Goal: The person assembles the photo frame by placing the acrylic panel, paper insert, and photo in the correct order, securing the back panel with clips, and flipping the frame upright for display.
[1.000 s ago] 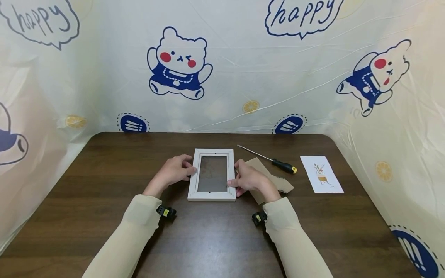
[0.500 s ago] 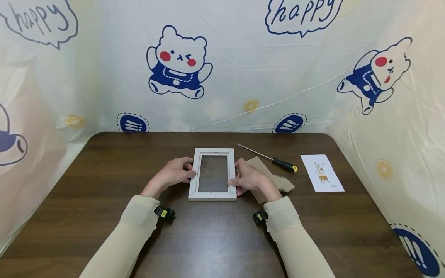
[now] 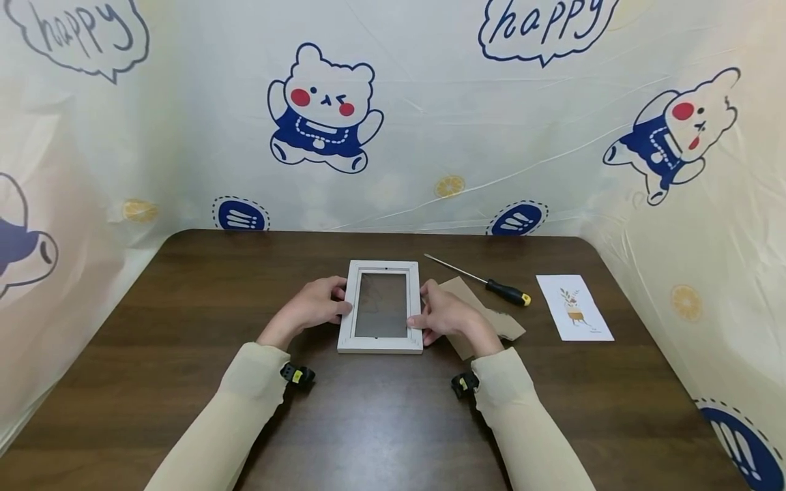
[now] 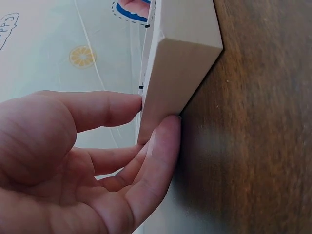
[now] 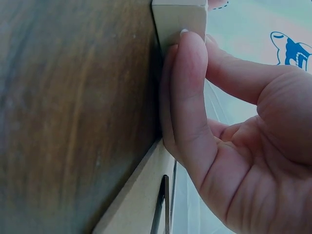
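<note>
A white picture frame [image 3: 381,346] lies on the brown table, a dark grey pane inside its border. My left hand [image 3: 314,303] holds its left edge, thumb on the upper face and fingers against the side. The left wrist view shows those fingers [image 4: 163,146] low on the frame's side wall [image 4: 180,73], near the tabletop. Opposite, my right hand [image 3: 449,315] grips the right edge, thumb over the border. In the right wrist view its fingers [image 5: 190,73] press the frame's side [image 5: 180,22]. A brown backing board [image 3: 464,292] with a ragged corner lies partly hidden by the right hand.
Behind the board rests a screwdriver [image 3: 506,292] with a black and yellow handle, its shaft pointing back left. A white card [image 3: 574,327] with a potted plant print lies farther right. A printed curtain [image 3: 405,123] surrounds the table [image 3: 381,423] at the back and sides.
The whole head view has shifted slightly, so everything sits a little farther right. Hands and frame keep the same places relative to each other.
</note>
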Available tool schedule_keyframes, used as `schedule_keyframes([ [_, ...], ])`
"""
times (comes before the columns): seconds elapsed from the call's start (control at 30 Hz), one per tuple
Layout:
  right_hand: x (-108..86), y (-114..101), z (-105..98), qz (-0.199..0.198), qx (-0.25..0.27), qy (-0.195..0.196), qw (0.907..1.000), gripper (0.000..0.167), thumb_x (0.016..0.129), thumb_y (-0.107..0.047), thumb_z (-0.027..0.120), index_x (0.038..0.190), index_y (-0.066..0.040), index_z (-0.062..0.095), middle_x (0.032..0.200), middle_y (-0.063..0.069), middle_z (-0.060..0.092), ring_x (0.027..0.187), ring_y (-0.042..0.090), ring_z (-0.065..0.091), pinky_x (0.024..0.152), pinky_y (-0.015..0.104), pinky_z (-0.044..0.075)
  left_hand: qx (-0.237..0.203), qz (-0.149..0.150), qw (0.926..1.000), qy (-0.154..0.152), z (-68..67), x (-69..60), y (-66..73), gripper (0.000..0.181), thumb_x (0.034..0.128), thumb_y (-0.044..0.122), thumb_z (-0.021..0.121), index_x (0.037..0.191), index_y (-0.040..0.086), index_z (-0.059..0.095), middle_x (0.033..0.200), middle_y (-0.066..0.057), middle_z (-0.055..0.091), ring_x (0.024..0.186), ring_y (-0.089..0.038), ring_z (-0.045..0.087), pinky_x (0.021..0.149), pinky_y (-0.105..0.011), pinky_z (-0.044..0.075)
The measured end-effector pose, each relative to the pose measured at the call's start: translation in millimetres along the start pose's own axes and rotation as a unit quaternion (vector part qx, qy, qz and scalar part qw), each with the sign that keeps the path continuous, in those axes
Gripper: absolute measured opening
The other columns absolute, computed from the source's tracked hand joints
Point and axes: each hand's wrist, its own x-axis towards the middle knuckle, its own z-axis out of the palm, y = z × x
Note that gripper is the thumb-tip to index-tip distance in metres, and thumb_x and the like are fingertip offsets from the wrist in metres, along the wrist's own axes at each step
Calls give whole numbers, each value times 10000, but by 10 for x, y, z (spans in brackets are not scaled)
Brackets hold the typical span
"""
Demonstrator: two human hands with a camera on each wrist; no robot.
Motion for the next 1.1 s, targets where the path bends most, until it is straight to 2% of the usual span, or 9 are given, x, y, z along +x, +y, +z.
schedule_keyframes([
  [0.17,-18,-10,4,-21,-343,-26,9994,544,1032,-85,702,1440,51,369,983,193,624,616,214,674,625,368,636,8,-32,10000,2,21,8,5,598,994,43,664,1541,-58,446,1241,-211,568,940,-265,708,834,-389,645],
  [0.3,-62,-54,20,-69,-720,31,9974,604,1046,-115,690,1508,73,351,986,186,635,610,225,680,614,373,633,33,-18,10000,-1,28,9,3,600,992,41,666,1540,-60,446,1221,-205,567,915,-259,717,822,-383,646],
  [0.4,-122,-128,1,-169,-1115,140,9935,671,1051,-160,692,1566,65,326,975,168,656,620,224,687,626,360,626,87,8,10000,12,24,-9,-3,598,989,37,665,1534,-74,444,1205,-210,569,886,-260,724,807,-382,647],
  [0.5,-226,-207,-88,-330,-1501,296,9877,659,1054,-217,695,1571,37,374,944,152,701,643,222,697,648,345,598,110,0,9999,18,19,-26,-2,600,990,37,666,1534,-79,441,1203,-216,571,873,-260,724,798,-382,647],
  [0.7,-526,-252,-474,-729,-2167,1030,9680,500,1049,-242,683,1473,-16,543,993,109,733,782,196,681,732,376,562,114,32,9999,5,11,-34,20,621,992,45,668,1548,-79,423,1231,-230,577,875,-267,732,798,-385,649],
  [0.87,-757,-163,-857,-925,-2583,1666,9471,476,1047,-230,679,1442,11,571,1037,129,756,882,247,699,814,459,571,122,32,9999,-23,1,-46,20,619,991,39,670,1544,-87,421,1222,-233,574,882,-277,733,796,-390,650],
  [1.0,-879,-11,-1140,-765,-2924,1931,9335,514,1044,-232,680,1448,57,550,1097,195,735,981,347,696,884,551,547,110,28,9999,-27,-2,-52,21,625,989,41,673,1547,-87,420,1226,-236,575,879,-282,737,795,-391,650],
  [1.1,-933,166,-1311,-453,-3121,2002,9276,571,1049,-244,670,1472,103,505,1264,308,650,1142,475,625,940,643,517,88,43,9999,-37,4,-45,24,629,988,41,673,1549,-86,418,1228,-236,573,879,-279,737,796,-389,649],
])
